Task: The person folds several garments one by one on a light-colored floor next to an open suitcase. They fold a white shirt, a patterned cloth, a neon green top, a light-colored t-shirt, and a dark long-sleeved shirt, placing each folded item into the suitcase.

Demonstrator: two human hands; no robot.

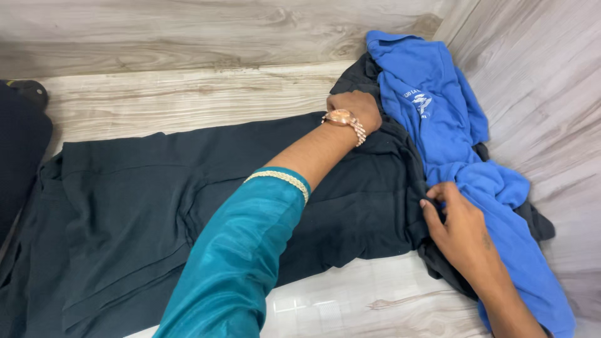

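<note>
A large black garment [156, 206] lies spread flat on a pale wood-grain surface [175, 94]. My left hand [355, 107], on a teal-sleeved arm with a gold watch and a bracelet, is closed on the black fabric at its far right end. My right hand [460, 228] pinches the black cloth's edge nearer to me, right beside a crumpled blue shirt [438, 119]. The blue shirt lies over more dark cloth along the right side.
A wood-grain wall [538, 81] rises at the right, and another runs along the back. A dark object [22, 144] sits at the left edge. Bare surface shows in front of the garment [375, 300].
</note>
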